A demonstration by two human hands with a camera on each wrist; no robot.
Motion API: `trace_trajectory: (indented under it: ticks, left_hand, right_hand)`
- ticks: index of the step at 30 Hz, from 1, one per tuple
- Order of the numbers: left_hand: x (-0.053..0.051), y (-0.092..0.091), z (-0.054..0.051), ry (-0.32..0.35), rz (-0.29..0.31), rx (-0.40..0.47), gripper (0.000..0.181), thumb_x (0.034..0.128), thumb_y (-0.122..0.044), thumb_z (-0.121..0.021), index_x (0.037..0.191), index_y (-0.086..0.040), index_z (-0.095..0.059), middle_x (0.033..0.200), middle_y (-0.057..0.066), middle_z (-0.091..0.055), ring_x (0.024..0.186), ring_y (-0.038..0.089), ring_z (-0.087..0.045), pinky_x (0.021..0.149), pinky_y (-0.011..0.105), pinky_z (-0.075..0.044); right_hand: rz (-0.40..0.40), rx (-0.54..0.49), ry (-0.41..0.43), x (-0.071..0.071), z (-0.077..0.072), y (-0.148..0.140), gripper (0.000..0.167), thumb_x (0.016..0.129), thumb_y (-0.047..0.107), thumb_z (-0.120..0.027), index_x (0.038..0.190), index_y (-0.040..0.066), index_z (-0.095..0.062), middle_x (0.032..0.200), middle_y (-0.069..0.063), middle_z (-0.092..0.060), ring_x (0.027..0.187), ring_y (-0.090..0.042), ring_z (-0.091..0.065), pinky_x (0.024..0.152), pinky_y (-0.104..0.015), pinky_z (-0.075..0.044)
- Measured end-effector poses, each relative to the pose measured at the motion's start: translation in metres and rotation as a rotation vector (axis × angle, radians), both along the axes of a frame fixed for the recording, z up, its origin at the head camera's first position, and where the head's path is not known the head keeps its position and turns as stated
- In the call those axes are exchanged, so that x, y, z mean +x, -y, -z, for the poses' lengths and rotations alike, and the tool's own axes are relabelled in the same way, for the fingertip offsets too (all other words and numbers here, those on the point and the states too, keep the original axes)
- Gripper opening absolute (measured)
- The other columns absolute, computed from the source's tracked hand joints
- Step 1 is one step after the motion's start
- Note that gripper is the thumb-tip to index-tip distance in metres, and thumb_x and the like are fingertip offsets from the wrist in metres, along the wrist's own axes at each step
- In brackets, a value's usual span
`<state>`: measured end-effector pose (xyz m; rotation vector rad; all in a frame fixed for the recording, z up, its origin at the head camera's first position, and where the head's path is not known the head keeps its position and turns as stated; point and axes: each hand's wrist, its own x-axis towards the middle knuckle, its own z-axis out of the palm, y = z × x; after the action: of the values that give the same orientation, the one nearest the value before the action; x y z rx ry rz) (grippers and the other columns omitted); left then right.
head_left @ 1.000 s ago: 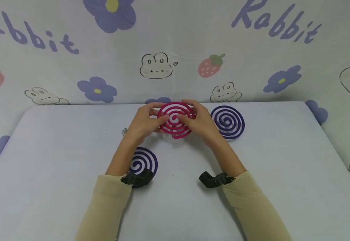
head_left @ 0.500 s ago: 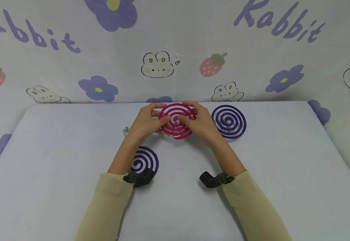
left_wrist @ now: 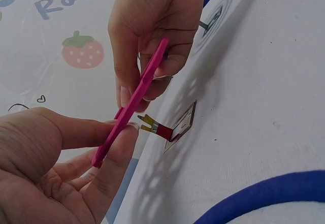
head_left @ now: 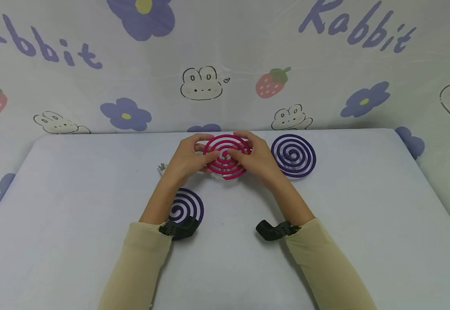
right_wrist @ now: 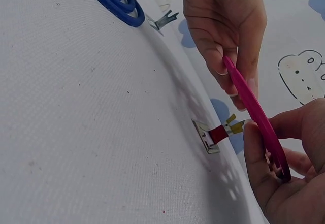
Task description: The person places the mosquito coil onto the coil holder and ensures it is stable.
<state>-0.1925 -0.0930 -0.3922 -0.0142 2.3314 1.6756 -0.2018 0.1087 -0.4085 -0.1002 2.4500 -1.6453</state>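
Observation:
Both hands hold a magenta spiral coil (head_left: 226, 171) above the table near its back edge. The left hand (head_left: 186, 158) pinches its left side, thumb on the front face and fingers behind. The right hand (head_left: 259, 160) grips the right side the same way, the two thumbs close together near the centre. Seen edge-on in the left wrist view, the magenta coil (left_wrist: 133, 103) is tilted beside a small metal stand (left_wrist: 164, 131) with a forked, partly red upright. In the right wrist view this stand (right_wrist: 219, 134) is on the table below the coil, close to the fingertips.
A dark blue spiral coil (head_left: 293, 171) sits right of the right hand. Another dark blue coil (head_left: 199, 206) lies partly under the left wrist and its black wrist camera (head_left: 184, 228). A small metal stand (head_left: 161, 168) shows beside the left hand. A patterned cloth rises behind the table.
The magenta coil is slightly lower and tipped a little compared with one second ago, still held by both hands. The view has shifted slightly.

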Motion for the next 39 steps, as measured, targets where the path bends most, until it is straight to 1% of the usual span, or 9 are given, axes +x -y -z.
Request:
trace_trajectory:
  ticks: [6, 13, 22, 29, 39]
  left_hand:
    - [-0.001, 0.000, 0.000, 0.005, 0.001, -0.022, 0.057, 0.0991, -0.017, -0.075, 0.152, -0.010, -0.054, 0.131, 0.022, -0.068, 0.097, 0.029, -0.073, 0.066, 0.024, -0.063]
    - [-0.002, -0.002, 0.002, 0.026, 0.005, -0.016, 0.057, 0.0986, -0.015, -0.075, 0.152, -0.009, -0.054, 0.131, 0.024, -0.067, 0.097, 0.029, -0.073, 0.065, 0.023, -0.063]
    - [-0.002, -0.002, 0.005, 0.008, 0.017, -0.023, 0.058, 0.0988, -0.015, -0.074, 0.152, -0.007, -0.053, 0.132, 0.025, -0.068, 0.095, 0.028, -0.074, 0.066, 0.023, -0.063]
    - [-0.001, -0.004, 0.008, 0.000, 0.009, -0.013, 0.057, 0.0991, -0.017, -0.074, 0.151, -0.007, -0.054, 0.134, 0.025, -0.069, 0.094, 0.028, -0.075, 0.065, 0.021, -0.062]
    - [-0.001, -0.005, 0.012, -0.018, -0.005, -0.005, 0.055, 0.0990, -0.017, -0.074, 0.149, -0.005, -0.055, 0.133, 0.026, -0.069, 0.089, 0.025, -0.074, 0.064, 0.021, -0.061]
  right_hand:
    - [0.001, 0.014, -0.002, -0.001, 0.000, 0.001, 0.058, 0.098, 0.020, -0.075, 0.152, 0.013, -0.055, 0.137, -0.019, -0.067, 0.125, -0.032, -0.065, 0.107, -0.049, -0.059]
    - [0.010, 0.019, 0.018, 0.000, 0.002, 0.001, 0.058, 0.098, 0.020, -0.075, 0.152, 0.013, -0.054, 0.138, -0.019, -0.066, 0.126, -0.032, -0.065, 0.109, -0.047, -0.058]
    - [0.012, 0.037, 0.043, -0.002, 0.005, 0.000, 0.058, 0.099, 0.021, -0.073, 0.154, 0.014, -0.053, 0.142, -0.019, -0.065, 0.129, -0.031, -0.064, 0.111, -0.047, -0.057]
    - [0.012, 0.057, 0.044, -0.002, 0.006, 0.000, 0.059, 0.100, 0.023, -0.072, 0.154, 0.014, -0.052, 0.142, -0.019, -0.065, 0.128, -0.031, -0.065, 0.110, -0.047, -0.057]
    - [0.020, 0.018, 0.029, -0.003, 0.009, 0.001, 0.057, 0.099, 0.021, -0.073, 0.152, 0.011, -0.054, 0.139, -0.020, -0.066, 0.126, -0.032, -0.066, 0.111, -0.046, -0.057]
